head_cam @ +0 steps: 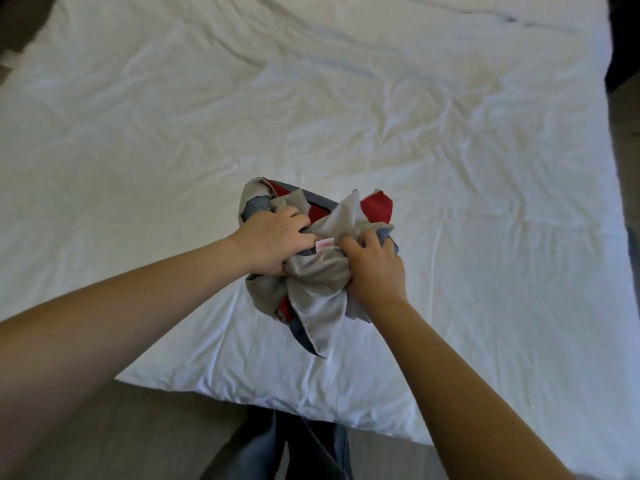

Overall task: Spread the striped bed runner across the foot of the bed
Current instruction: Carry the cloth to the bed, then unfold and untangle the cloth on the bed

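The striped bed runner is a crumpled bundle of grey, red and blue cloth with a small pink label on top. It sits near the foot edge of the bed, which is covered by a wrinkled white sheet. My left hand grips the bundle's left side, fingers curled into the folds. At the bundle's right side, my right hand grips the cloth just right of the label. Both hands hold the runner bunched together; its stripes are mostly hidden inside the folds.
The bed's near corner points toward me, with grey-brown floor beside it. My legs in dark trousers stand at the foot edge. Dark furniture stands beyond the bed's far right side.
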The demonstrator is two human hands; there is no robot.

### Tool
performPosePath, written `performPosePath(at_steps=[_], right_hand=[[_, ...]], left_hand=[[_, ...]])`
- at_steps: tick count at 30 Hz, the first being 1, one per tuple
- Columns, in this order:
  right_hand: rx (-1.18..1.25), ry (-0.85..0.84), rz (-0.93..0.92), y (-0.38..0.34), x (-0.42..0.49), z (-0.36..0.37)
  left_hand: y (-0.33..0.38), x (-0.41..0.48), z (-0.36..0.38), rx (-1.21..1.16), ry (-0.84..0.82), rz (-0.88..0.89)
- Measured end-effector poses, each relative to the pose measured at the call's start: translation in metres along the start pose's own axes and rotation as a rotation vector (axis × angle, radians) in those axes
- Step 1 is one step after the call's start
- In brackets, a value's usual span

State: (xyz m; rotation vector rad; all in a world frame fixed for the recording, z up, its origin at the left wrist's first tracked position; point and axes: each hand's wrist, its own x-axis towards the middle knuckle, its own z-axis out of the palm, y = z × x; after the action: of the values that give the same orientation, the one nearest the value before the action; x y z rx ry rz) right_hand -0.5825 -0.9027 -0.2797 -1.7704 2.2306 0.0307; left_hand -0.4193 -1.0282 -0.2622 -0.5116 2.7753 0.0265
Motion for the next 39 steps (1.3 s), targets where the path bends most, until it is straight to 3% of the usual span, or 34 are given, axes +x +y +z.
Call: performPosePath(at_steps=[23, 31, 39], right_hand=[[0.015, -0.075, 0.116, 0.062, 0.069, 0.138], [0.01, -0.098, 0.109, 0.067, 0.079, 0.149], [-0.004, -0.113, 0.131, 0.054, 0.062, 0.124]], left_hand=[[0.005, 0.094, 0.132, -0.168, 0.082, -0.113], [0.007, 0.098, 0.149, -0.224, 0.163, -0.16], [0.015, 0.084, 0.129, -0.281, 0.097, -0.23]])
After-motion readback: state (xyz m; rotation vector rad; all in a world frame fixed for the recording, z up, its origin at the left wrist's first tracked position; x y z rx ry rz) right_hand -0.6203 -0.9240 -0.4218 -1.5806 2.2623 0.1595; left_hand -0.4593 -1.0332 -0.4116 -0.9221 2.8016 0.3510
